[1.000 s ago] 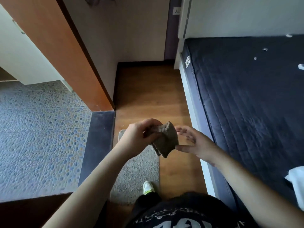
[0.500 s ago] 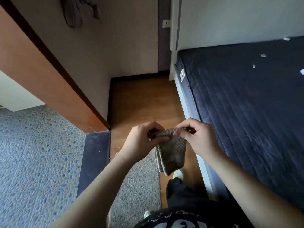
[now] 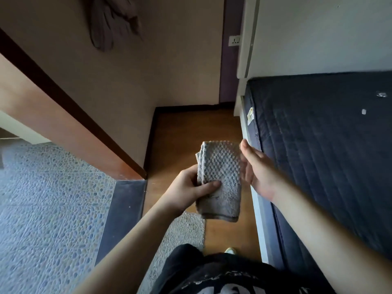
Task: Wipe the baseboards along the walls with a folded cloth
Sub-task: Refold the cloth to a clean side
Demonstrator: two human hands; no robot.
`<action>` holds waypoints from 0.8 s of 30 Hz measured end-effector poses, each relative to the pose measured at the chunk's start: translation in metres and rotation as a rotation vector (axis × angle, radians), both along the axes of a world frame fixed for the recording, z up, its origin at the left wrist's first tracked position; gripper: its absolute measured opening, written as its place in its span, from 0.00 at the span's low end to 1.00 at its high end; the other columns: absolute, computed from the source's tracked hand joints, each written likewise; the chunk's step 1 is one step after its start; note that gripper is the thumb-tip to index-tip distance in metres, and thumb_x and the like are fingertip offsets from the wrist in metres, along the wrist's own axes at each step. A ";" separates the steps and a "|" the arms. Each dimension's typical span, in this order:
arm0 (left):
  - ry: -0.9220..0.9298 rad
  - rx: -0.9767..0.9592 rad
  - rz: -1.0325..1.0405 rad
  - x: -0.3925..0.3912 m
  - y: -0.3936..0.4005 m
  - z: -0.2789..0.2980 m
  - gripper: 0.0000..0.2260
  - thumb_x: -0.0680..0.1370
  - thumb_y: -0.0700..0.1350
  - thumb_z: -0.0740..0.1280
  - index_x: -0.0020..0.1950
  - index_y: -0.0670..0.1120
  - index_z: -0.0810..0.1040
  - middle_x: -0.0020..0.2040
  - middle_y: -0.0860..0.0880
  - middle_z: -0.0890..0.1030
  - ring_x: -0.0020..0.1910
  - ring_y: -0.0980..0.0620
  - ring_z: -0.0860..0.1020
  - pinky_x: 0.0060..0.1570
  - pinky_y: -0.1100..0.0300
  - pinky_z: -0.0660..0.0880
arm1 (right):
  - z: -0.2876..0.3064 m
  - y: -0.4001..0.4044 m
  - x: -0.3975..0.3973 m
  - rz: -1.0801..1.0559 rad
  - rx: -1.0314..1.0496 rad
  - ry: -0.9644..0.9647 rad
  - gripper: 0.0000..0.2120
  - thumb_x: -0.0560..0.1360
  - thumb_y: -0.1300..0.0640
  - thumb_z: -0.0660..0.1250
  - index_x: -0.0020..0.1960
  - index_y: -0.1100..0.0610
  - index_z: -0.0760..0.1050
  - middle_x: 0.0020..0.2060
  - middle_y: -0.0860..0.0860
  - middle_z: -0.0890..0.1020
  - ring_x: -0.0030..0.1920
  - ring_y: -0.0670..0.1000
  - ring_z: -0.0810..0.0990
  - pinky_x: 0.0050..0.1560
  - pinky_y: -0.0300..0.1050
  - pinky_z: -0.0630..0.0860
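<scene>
cloth: grey-beige, a bumpy waffle weave, with a darker band at the hem I hold low
mattress: dark navy, quilted in slanting lines, flecked with white bits
floor: warm brown wood
baseboard: near black
tiles: blue-grey pebble mosaic
mat: speckled grey
my shirt: black, white print

Dim indoor shot, soft daylight from about 3 o'clock brightening the wall above the mattress. Corner baseboard at 12 o'clock in deep shadow. Wide-angle bending at the edges; pebble floor at 8 o'clock slightly smeared. No glare.
</scene>
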State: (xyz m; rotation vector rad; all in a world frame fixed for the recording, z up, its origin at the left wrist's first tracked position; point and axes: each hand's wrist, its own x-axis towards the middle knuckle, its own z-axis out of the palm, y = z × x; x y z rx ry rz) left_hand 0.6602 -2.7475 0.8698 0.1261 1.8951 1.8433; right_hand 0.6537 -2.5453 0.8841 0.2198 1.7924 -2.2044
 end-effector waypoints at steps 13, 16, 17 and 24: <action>-0.121 0.087 0.084 -0.169 -0.046 -0.014 0.16 0.81 0.57 0.63 0.69 0.65 0.69 0.62 0.54 0.80 0.62 0.52 0.79 0.59 0.48 0.78 | -0.041 -0.046 -0.150 0.183 0.100 -0.071 0.18 0.70 0.53 0.71 0.59 0.54 0.79 0.54 0.53 0.85 0.57 0.54 0.83 0.56 0.48 0.80; -0.106 0.014 0.109 -0.215 -0.064 -0.011 0.14 0.79 0.65 0.56 0.60 0.67 0.76 0.52 0.52 0.83 0.51 0.52 0.82 0.50 0.55 0.80 | -0.037 -0.052 -0.192 0.266 0.210 -0.076 0.18 0.70 0.54 0.72 0.59 0.53 0.78 0.53 0.49 0.85 0.56 0.50 0.83 0.56 0.44 0.79; -0.089 0.001 0.123 -0.230 -0.069 -0.011 0.14 0.80 0.65 0.55 0.56 0.67 0.79 0.47 0.53 0.84 0.46 0.53 0.82 0.46 0.57 0.80 | -0.037 -0.053 -0.204 0.278 0.243 -0.085 0.16 0.71 0.55 0.72 0.58 0.52 0.78 0.53 0.48 0.85 0.56 0.49 0.83 0.56 0.43 0.78; 0.033 -0.040 0.237 -0.323 -0.085 -0.010 0.16 0.84 0.53 0.58 0.49 0.50 0.83 0.42 0.44 0.84 0.39 0.46 0.84 0.39 0.53 0.82 | -0.034 -0.060 -0.261 0.229 0.144 -0.129 0.23 0.68 0.57 0.73 0.62 0.51 0.75 0.55 0.49 0.85 0.58 0.49 0.82 0.55 0.40 0.78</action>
